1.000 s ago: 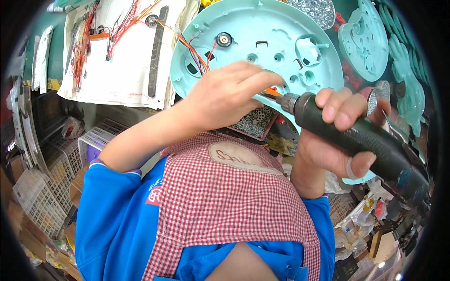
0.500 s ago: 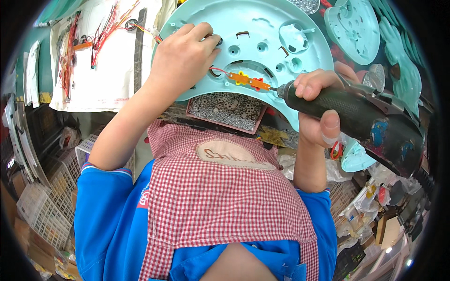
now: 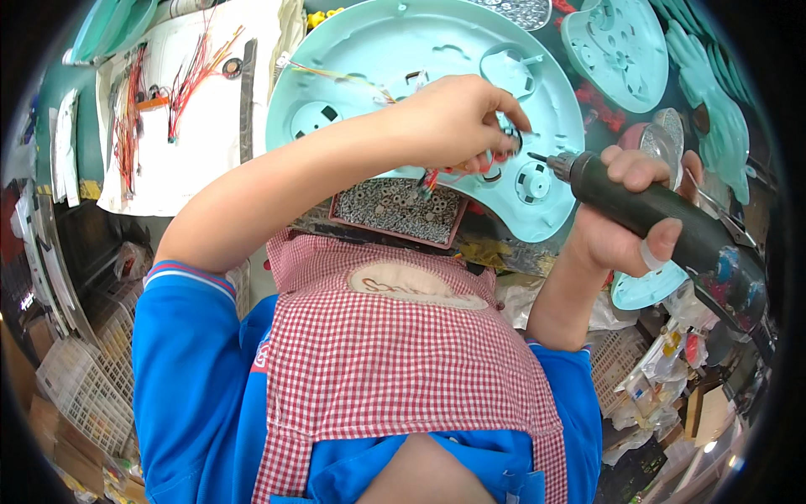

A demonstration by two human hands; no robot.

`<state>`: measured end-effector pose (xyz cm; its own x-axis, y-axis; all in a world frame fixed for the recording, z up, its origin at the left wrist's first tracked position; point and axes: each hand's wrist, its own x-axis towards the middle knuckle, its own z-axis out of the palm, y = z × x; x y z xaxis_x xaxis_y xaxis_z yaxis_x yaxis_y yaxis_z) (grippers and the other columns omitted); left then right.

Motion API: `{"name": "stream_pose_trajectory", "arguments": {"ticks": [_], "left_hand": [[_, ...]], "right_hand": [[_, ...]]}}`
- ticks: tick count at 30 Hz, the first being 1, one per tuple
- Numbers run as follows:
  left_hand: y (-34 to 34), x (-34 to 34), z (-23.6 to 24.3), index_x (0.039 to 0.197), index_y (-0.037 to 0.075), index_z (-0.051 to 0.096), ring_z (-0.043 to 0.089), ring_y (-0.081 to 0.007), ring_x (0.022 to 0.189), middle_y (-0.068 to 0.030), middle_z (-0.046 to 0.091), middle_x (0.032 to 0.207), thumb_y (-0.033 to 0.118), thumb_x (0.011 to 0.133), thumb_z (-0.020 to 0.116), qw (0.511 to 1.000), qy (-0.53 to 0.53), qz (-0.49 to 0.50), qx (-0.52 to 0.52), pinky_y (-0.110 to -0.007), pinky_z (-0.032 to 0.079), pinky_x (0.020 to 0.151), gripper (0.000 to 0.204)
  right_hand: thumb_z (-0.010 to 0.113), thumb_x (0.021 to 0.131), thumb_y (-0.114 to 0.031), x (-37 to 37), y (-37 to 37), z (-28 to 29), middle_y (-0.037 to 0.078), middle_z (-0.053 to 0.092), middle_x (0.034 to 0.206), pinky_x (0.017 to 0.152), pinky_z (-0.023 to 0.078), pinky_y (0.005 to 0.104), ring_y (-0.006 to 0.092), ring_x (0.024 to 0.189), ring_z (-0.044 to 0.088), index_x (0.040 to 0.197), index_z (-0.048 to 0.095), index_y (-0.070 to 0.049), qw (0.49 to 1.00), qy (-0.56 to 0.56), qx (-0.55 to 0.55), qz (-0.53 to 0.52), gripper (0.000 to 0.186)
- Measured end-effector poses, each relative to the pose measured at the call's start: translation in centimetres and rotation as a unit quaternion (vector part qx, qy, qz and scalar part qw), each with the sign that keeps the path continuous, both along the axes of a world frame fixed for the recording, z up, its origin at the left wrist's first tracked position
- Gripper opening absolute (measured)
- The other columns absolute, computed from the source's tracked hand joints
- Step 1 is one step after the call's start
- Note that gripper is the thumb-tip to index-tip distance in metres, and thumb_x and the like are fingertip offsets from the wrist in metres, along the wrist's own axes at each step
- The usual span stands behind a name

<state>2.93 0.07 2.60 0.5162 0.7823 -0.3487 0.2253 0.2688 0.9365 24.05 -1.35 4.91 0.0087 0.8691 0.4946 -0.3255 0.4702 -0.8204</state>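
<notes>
My right hand (image 3: 638,172) is wrapped round a dark electric screwdriver (image 3: 609,191), its bit pointing left over the turquoise plastic shell (image 3: 437,38). Close to the bit, my left hand (image 3: 466,126) is closed on a small dark round part (image 3: 512,141), which is blurred and partly covered by the fingers. Red wires (image 3: 457,170) dangle beneath that hand, with a small connector end (image 3: 428,183) hanging over the screw tray. Coloured wires (image 3: 348,77) cross the shell's left side. My left forearm and hand hide the middle of the shell.
A pink-rimmed tray (image 3: 395,239) of small metal screws sits at the table's near edge. Wire bundles (image 3: 189,88) lie on white cloth at left. More turquoise shells (image 3: 617,50) are at the right, beside a round container (image 3: 667,134). White plastic crates (image 3: 80,391) stand lower left.
My left hand has moved right across the shell and now has the dark part near the bit. The screwdriver has drawn rightward, off the orange strip, which no longer shows. The shell has shifted slightly.
</notes>
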Motion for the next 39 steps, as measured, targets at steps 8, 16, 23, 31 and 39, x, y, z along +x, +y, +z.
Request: {"name": "stream_pose_trajectory", "arguments": {"ticks": [8, 16, 23, 31, 39], "left_hand": [[2.1, 1.5, -4.2, 0.086, 0.006, 0.068, 0.063, -0.0250, 0.068, -0.0044, 0.057, 0.077, 0.015, 0.080, 0.069, 0.876, 0.149, -0.040, 0.456, -0.039, 0.051, 0.061, 0.011], [2.3, 1.9, -4.3, 0.084, 0.008, 0.068, 0.061, -0.0264, 0.084, -0.0027, 0.062, 0.082, 0.016, 0.075, 0.072, 0.872, 0.152, -0.046, 0.462, -0.039, 0.049, 0.075, 0.013], [1.7, 0.9, -3.3, 0.096, 0.009, 0.068, 0.061, -0.0265, 0.087, -0.0042, 0.066, 0.091, 0.021, 0.074, 0.076, 0.888, 0.131, -0.050, 0.437, -0.038, 0.049, 0.079, 0.027], [8.5, -0.9, -2.7, 0.090, 0.010, 0.072, 0.064, -0.0257, 0.080, -0.0070, 0.068, 0.083, 0.016, 0.077, 0.072, 0.779, 0.247, 0.090, 0.569, -0.038, 0.052, 0.073, 0.015], [15.7, 1.9, -2.3, 0.112, 0.004, 0.066, 0.061, -0.0337, 0.104, -0.0172, 0.064, 0.116, 0.020, 0.078, 0.065, 0.904, 0.341, -0.012, 0.259, -0.042, 0.048, 0.085, 0.038]], "right_hand": [[0.069, 0.082, -0.042, 1.7, -0.9, -0.6, 0.012, 0.059, 0.079, 0.071, 0.046, 0.0392, 0.0225, 0.072, 0.058, 0.136, 0.036, 0.001, 0.998, -0.002, -0.025, -0.056, 0.077], [0.062, 0.084, -0.046, 1.1, 3.1, -0.1, 0.011, 0.059, 0.079, 0.072, 0.047, 0.0407, 0.0223, 0.070, 0.057, 0.136, 0.037, 0.000, 0.999, 0.049, 0.010, 0.014, 0.073], [0.056, 0.084, -0.036, -2.7, 14.0, -2.7, 0.020, 0.064, 0.076, 0.072, 0.053, 0.0398, 0.0291, 0.074, 0.063, 0.126, 0.042, 0.006, 0.988, -0.053, 0.086, -0.118, 0.061], [0.062, 0.082, -0.038, -3.1, 15.8, -3.3, 0.017, 0.062, 0.076, 0.071, 0.054, 0.0423, 0.0288, 0.071, 0.063, 0.128, 0.041, 0.001, 0.996, 0.026, 0.052, -0.074, 0.064], [0.060, 0.082, -0.039, -3.6, 16.8, -2.2, 0.018, 0.063, 0.076, 0.076, 0.052, 0.0444, 0.0292, 0.073, 0.063, 0.125, 0.043, 0.000, 0.988, -0.029, 0.096, -0.115, 0.060]]}}
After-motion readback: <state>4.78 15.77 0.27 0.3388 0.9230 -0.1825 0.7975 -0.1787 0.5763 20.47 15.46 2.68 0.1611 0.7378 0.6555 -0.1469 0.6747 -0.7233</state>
